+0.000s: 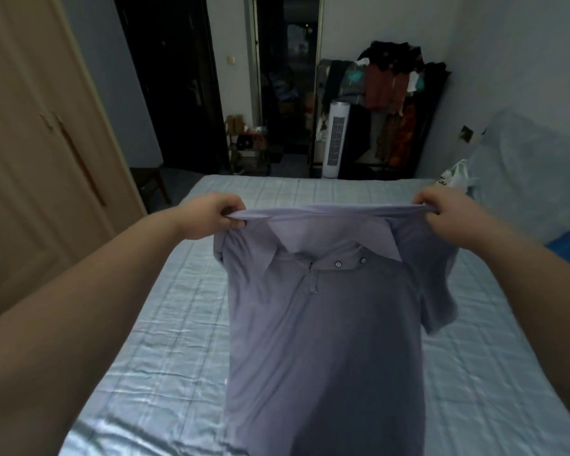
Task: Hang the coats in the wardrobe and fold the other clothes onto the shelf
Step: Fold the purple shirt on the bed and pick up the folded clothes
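Polo shirt (323,324), lilac-grey and short-sleeved, is held up by its shoulders above a bed (165,324) with a pale quilted cover. Its front is turned toward the camera, and its hem runs out of view at the bottom.

At far left, a tan wardrobe (30,143) is seen with its doors closed. If the shelf is inside it, a hand will probably have to be freed to open it, and a finished fold could be spoilt then.

Next, the left hand (211,215) is clenched on one shoulder of the shirt, with the cloth bunched in the fist. The sleeve (219,248) below it is tucked behind the body, so it could be trapped inside the fold.

In the middle, the collar (310,232) is spread open and the placket lies askew. Creases are likely if the shirt is laid down this way.

The right hand (441,213) is closed on the other shoulder. Its sleeve (438,291) hangs loose and could crumple under the shirt as it is lowered. Only the edges are gripped, so a slip is possible.

A white bag (454,174) lies on the bed's far right corner, well apart from the shirt.
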`<state>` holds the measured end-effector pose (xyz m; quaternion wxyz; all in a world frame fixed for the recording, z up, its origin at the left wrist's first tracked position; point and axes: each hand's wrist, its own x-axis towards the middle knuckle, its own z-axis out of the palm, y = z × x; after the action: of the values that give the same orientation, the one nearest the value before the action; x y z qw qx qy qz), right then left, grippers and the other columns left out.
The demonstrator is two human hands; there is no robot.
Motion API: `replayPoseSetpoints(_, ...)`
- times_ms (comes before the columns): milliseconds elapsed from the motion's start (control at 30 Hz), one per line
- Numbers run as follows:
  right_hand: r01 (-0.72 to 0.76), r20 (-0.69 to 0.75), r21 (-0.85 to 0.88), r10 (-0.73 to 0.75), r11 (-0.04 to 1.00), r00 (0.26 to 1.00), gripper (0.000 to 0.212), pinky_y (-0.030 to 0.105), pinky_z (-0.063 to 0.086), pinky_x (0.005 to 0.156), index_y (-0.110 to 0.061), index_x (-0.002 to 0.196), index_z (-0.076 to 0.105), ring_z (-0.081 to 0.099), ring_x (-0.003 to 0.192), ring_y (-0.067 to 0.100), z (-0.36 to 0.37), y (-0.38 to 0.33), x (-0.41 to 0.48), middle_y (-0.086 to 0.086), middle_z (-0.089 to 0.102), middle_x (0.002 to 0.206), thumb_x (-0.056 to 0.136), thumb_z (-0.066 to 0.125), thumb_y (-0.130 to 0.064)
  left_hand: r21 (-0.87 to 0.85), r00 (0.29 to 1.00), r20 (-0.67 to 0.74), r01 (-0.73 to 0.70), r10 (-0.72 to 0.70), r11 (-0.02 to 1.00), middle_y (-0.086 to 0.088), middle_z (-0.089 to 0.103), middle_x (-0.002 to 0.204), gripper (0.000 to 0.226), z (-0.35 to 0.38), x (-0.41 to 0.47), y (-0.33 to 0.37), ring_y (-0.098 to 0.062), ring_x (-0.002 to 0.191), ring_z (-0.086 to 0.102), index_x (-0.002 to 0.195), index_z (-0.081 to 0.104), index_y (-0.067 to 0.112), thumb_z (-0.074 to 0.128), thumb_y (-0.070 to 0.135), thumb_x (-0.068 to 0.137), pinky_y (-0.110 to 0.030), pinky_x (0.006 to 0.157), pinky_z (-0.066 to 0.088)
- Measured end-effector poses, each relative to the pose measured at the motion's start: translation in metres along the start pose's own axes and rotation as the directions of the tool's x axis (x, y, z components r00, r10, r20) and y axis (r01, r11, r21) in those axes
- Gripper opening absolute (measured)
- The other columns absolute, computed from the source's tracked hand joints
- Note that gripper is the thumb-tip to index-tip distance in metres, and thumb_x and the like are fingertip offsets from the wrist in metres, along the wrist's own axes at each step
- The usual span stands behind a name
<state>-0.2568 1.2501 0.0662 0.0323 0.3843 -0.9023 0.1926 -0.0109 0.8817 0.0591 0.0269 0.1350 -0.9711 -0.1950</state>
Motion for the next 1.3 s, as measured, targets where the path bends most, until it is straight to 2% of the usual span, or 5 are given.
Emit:
replayPoseSetpoints(167,-0.098,-0.128,0.119,0.113,0.988,0.985,0.029,0.022,0.027,0.073,-0.015,0.1,0.067,0.054,0.099,0.024,-0.003,-0.009,-0.033,0.005,0.061,0.1,0.089,0.048,0.004,0.003,0.993,0.118,0.005,-0.005,1.0,0.014,0.069,0.094,0.015,-0.009,-0.02,-0.001,-0.011,0.092,0.065,0.09,0.067,0.039,0.074,0.026,0.086,-0.034,0.085,0.052)
replayPoseSetpoints(433,-0.2,-0.239,0.29,0.273,0.936,0.932,0.034,0.031,0.038,0.08,-0.021,0.11,0.066,0.057,0.105,0.029,0.016,-0.04,-0.067,0.01,0.065,0.112,0.093,0.042,-0.004,0.163,0.987,0.162,-0.039,0.012,0.986,0.008,0.068,0.1,0.02,-0.005,-0.057,-0.017,-0.015,0.096,0.062,0.101,0.07,0.03,0.062,0.015,0.091,-0.035,0.088,0.049)
replayPoseSetpoints(667,-0.255,-0.345,0.294,0.351,0.921,0.871,0.021,0.041,0.05,0.077,-0.031,0.089,0.063,0.063,0.084,0.026,0.011,-0.06,-0.102,-0.004,0.066,0.081,0.075,0.048,-0.036,-0.275,0.923,-0.334,0.097,-0.19,0.956,-0.008,0.064,0.092,0.021,0.023,-0.082,-0.032,-0.021,0.074,0.057,0.103,0.059,0.016,0.043,0.005,0.097,-0.027,0.056,0.041)
replayPoseSetpoints(800,-0.25,-0.385,0.161,0.294,0.955,0.875,0.022,0.039,0.047,0.075,-0.03,0.1,0.06,0.058,0.084,0.023,0.024,-0.07,-0.113,-0.004,0.062,0.085,0.085,0.045,-0.034,-0.314,0.858,-0.481,0.026,-0.182,0.949,-0.003,0.059,0.092,0.019,0.035,-0.08,-0.038,-0.019,0.083,0.052,0.102,0.061,0.013,0.041,0.01,0.1,-0.031,0.065,0.035)
replayPoseSetpoints(1300,-0.375,-0.081,0.106,0.384,0.921,0.92,0.022,0.034,0.041,0.076,-0.015,0.106,0.067,0.062,0.1,0.035,0.181,0.045,0.041,0.016,0.069,0.105,0.09,0.053,-0.019,-0.168,0.968,-0.158,0.168,-0.194,0.971,-0.019,0.067,0.113,0.021,0.124,0.103,-0.139,-0.034,0.108,0.06,0.11,0.069,0.003,0.053,0.006,0.096,-0.027,0.079,0.035)
